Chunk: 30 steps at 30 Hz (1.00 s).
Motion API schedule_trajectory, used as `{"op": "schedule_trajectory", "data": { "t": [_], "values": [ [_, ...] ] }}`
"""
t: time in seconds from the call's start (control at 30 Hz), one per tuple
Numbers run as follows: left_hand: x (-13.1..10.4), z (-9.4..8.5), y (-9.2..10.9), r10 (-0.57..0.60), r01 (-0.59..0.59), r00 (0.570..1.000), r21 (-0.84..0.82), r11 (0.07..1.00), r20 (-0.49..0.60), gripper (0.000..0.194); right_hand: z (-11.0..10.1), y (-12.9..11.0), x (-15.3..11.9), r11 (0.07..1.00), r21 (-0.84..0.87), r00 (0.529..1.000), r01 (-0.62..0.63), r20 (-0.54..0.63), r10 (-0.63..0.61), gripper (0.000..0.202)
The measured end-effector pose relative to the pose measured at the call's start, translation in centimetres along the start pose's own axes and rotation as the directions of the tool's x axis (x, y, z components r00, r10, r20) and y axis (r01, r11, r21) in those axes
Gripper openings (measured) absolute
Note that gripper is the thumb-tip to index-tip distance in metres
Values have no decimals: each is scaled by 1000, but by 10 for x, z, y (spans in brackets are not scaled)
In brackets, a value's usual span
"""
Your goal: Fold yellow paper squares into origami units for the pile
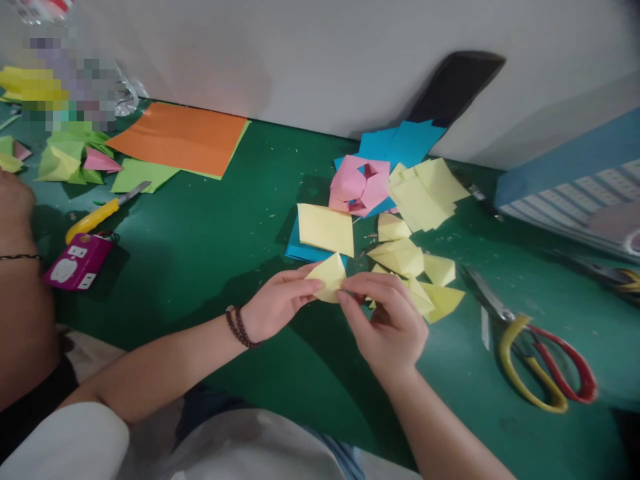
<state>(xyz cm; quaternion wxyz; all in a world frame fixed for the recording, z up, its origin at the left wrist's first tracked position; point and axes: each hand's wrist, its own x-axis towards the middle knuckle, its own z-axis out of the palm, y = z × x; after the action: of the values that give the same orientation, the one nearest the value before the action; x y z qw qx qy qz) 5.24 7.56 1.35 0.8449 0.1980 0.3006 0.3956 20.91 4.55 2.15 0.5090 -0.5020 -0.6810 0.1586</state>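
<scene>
A small folded piece of pale yellow paper point(330, 275) is held up between both hands above the green table. My left hand point(280, 300), with a dark beaded bracelet at its wrist, pinches its left side between thumb and fingers. The thumb and fingertips of my right hand point(390, 323) are closed on its lower right edge. Just behind it lies a flat yellow sheet point(326, 230) on blue paper point(295, 248). Several folded yellow pieces point(400, 257) lie beyond my right hand. A pink folded shape with openings point(359, 185) rests farther back.
Large scissors point(533, 360) lie at right, near a blue box point(570, 173). A black phone-like object point(457, 87) leans on the wall. At left are orange paper point(183, 139), a yellow-handled knife point(95, 220), a purple box point(80, 261) and another person's arm point(25, 293).
</scene>
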Motion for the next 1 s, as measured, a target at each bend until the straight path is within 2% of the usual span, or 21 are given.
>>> {"op": "schedule_trajectory", "data": {
  "t": [0.1, 0.2, 0.43, 0.47, 0.53, 0.6, 0.63, 0.7, 0.8, 0.93, 1.0],
  "values": [
    [1, 0, 0, -14, 15, 1000, 15, 1000, -17, 26, 0, 0, 0, 998, -36, 998, -49, -32, 48, 17],
    [1, 1, 1, -23, 24, 999, 21, 1000, -23, 26, -1, -2, 0, 993, -104, 999, -53, -11, 52, 15],
    [-2, -1, 2, -42, 44, 998, 72, 996, -41, 34, -3, -3, 1, 977, -180, 991, 116, 94, -100, 22],
    [-2, -2, 3, -38, 41, 999, 83, 996, -38, 34, -3, -2, 1, 982, -161, 991, 97, 102, -81, 21],
    [-2, -3, 4, -42, 42, 999, 109, 993, -4, 35, -3, 0, 1, 996, -68, 992, -48, 116, 56, 19],
    [-2, -5, 6, -58, 50, 997, 141, 989, 47, 38, -3, 2, 2, 954, 103, 950, -281, 171, 262, 24],
    [-2, -6, 7, -64, 53, 996, 158, 986, 65, 39, -3, 3, 3, 896, 203, 910, -394, 226, 348, 29],
    [-2, -7, 10, -78, 62, 994, 190, 980, 80, 40, -4, 5, 6, 749, 366, 828, -552, 350, 438, 39],
    [-2, -7, 14, -100, 76, 991, 231, 970, 93, 38, -8, 8, 11, 583, 461, 741, -669, 480, 471, 50],
    [-3, -7, 18, -101, 51, 984, 313, 948, 144, 34, -14, 11, 18, 435, 470, 638, -768, 610, 469, 60],
    [-2, -8, 20, -93, 29, 983, 365, 930, 159, 31, -17, 11, 21, 389, 465, 605, -795, 654, 454, 62]
  ]
}}
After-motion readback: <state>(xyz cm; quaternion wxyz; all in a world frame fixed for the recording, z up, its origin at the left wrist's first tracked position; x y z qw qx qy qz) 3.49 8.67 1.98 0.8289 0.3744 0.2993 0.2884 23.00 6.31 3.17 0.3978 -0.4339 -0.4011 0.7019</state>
